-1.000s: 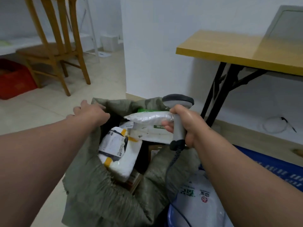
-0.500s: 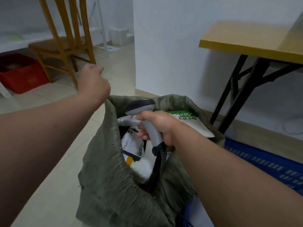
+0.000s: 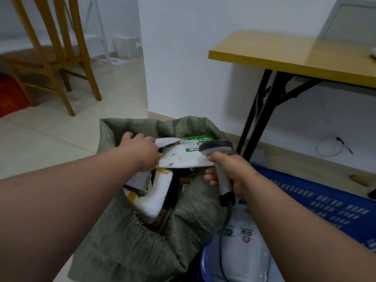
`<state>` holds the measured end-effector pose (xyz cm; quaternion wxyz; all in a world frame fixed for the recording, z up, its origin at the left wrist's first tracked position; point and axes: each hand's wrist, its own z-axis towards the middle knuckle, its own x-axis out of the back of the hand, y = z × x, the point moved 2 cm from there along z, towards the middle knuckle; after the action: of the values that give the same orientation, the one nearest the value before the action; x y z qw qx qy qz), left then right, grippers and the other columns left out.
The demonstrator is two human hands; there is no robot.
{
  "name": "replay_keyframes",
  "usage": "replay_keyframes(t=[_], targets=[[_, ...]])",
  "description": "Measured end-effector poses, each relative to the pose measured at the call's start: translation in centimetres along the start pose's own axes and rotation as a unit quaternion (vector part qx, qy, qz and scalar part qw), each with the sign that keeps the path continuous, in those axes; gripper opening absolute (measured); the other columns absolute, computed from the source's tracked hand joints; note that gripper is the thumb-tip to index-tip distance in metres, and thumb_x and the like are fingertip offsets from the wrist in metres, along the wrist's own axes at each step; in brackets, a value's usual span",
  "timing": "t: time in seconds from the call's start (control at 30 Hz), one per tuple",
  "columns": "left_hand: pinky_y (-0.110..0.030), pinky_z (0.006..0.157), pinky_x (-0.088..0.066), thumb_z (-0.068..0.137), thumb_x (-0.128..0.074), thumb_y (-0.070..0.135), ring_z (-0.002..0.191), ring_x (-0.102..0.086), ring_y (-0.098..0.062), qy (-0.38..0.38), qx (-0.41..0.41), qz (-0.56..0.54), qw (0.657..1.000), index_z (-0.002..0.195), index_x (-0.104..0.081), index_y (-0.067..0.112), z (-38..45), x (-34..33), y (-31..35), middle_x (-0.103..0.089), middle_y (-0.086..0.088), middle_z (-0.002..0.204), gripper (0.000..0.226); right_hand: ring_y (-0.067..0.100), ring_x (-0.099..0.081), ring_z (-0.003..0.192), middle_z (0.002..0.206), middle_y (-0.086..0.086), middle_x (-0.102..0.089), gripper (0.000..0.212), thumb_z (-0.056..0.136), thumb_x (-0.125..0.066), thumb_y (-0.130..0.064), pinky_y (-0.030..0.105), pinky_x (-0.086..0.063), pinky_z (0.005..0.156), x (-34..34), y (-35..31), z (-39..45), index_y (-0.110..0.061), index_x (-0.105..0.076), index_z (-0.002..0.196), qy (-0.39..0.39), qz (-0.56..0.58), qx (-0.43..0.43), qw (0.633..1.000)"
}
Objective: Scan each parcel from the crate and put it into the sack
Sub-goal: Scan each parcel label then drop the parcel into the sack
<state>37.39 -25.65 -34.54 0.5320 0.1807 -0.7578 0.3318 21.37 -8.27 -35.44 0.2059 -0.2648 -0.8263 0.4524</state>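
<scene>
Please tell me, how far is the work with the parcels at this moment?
Done: several parcels already lie inside the green sack, among them a white padded one. In hand: the left hand is over the sack mouth on a grey-white mailer, and the right hand grips the scanner. Left: at least one white bag waits in the blue crate.

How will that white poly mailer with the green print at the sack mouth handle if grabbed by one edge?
Probably floppy: the white mailer is thin film, and its corner curls up by the left hand. Likely light for its size, since it lies flat across the sack opening with no bulge. Its glossy surface may be slippery.
</scene>
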Motion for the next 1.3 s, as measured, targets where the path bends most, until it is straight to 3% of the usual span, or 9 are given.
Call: replay_keyframes(t=[0.23, 0.43, 0.57, 0.67, 0.77, 0.87, 1.0, 1.1, 1.3], targets=[[-0.033, 0.109, -0.031, 0.104, -0.032, 0.045, 0.133, -0.045, -0.03, -0.132, 0.231, -0.181, 0.947, 0.146, -0.042, 0.008, -0.6, -3.4, -3.3, -0.046, -0.015, 0.148, 0.056, 0.018, -0.066, 0.049, 0.09, 0.013, -0.065, 0.017, 0.088, -0.067, -0.024, 0.024, -0.051, 0.045, -2.5, 1.4, 1.9, -0.014, -0.056, 0.096, -0.07, -0.036, -0.032, 0.996], [-0.046, 0.102, -0.025, 0.095, -0.04, 0.04, 0.129, -0.044, -0.023, 0.033, 0.084, -0.11, 0.99, 0.142, -0.039, 0.041, 0.0, -2.2, -0.6, -0.046, 0.002, 0.143, 0.047, 0.024, -0.068, 0.058, 0.088, 0.015, -0.065, 0.032, 0.088, -0.062, -0.025, 0.03, -0.055, 0.052, -1.2, 2.0, 2.0, -0.009, -0.053, 0.114, 0.015, -0.085, 0.0, 0.996], [-0.053, 0.113, -0.015, 0.097, -0.037, 0.055, 0.142, -0.03, -0.021, 0.013, -0.053, -0.082, 0.995, 0.147, -0.032, 0.045, -0.2, -2.0, 3.8, -0.034, 0.006, 0.155, 0.051, 0.033, -0.073, 0.079, 0.084, 0.015, -0.068, 0.027, 0.087, -0.058, -0.031, 0.046, -0.061, 0.078, 2.2, 2.2, 1.3, -0.01, -0.057, 0.102, 0.065, -0.172, 0.023, 0.983], [-0.061, 0.113, -0.003, 0.091, -0.028, 0.071, 0.145, -0.024, -0.023, -0.054, -0.106, -0.008, 0.993, 0.148, -0.028, 0.047, -1.1, -2.8, 5.6, -0.032, 0.008, 0.156, 0.062, 0.031, -0.066, 0.091, 0.1, 0.014, -0.067, 0.038, 0.089, -0.051, -0.038, 0.037, -0.055, 0.076, 3.6, 2.6, 0.5, -0.007, -0.061, 0.108, 0.064, -0.317, 0.055, 0.945], [-0.065, 0.111, 0.003, 0.077, -0.021, 0.089, 0.145, -0.024, -0.026, -0.105, -0.083, 0.051, 0.99, 0.146, -0.036, 0.046, -2.4, -3.5, 5.5, -0.031, 0.005, 0.156, 0.083, 0.024, -0.054, 0.086, 0.096, 0.008, -0.059, 0.034, 0.091, -0.047, -0.041, 0.028, -0.033, 0.056, 4.5, 3.1, -0.3, -0.011, -0.057, 0.104, 0.071, -0.415, 0.08, 0.904], [-0.066, 0.11, 0.003, 0.064, -0.023, 0.098, 0.135, -0.04, -0.028, -0.147, -0.024, 0.063, 0.987, 0.139, -0.047, 0.039, -3.6, -3.8, 3.9, -0.048, 0.003, 0.142, 0.099, 0.023, -0.052, 0.075, 0.08, 0.005, -0.056, 0.029, 0.091, -0.046, -0.04, 0.029, -0.029, 0.053, 6.3, 2.6, -1.3, -0.013, -0.055, 0.084, 0.118, -0.439, 0.104, 0.884], [-0.07, 0.108, 0.006, 0.076, -0.035, 0.085, 0.135, -0.042, -0.025, -0.187, 0.028, 0.077, 0.979, 0.133, -0.053, 0.036, -5.1, -3.9, 2.3, -0.05, 0.006, 0.139, 0.078, 0.022, -0.051, 0.064, 0.071, 0.009, -0.059, 0.031, 0.088, -0.048, -0.036, 0.029, -0.029, 0.05, 11.0, 2.0, -3.1, -0.013, -0.056, 0.07, 0.22, -0.363, 0.129, 0.896], [-0.073, 0.106, 0.009, 0.079, -0.032, 0.084, 0.139, -0.036, -0.025, -0.158, 0.009, 0.052, 0.986, 0.135, -0.05, 0.039, -5.8, -3.1, 3.7, -0.051, 0.007, 0.139, 0.075, 0.021, -0.05, 0.064, 0.073, 0.01, -0.059, 0.031, 0.087, -0.049, -0.038, 0.03, -0.028, 0.05, 13.3, 3.0, -4.5, -0.012, -0.057, 0.071, 0.259, -0.304, 0.126, 0.908], [-0.069, 0.11, 0.008, 0.076, -0.027, 0.089, 0.149, -0.016, -0.024, -0.078, -0.071, -0.028, 0.994, 0.15, -0.028, 0.043, -6.5, 0.0, 9.1, -0.024, 0.007, 0.161, 0.087, 0.025, -0.053, 0.065, 0.071, 0.011, -0.059, 0.034, 0.093, -0.049, -0.033, 0.033, -0.042, 0.061, 14.3, 5.2, -6.9, -0.011, -0.052, 0.068, 0.2, -0.338, 0.066, 0.917]])
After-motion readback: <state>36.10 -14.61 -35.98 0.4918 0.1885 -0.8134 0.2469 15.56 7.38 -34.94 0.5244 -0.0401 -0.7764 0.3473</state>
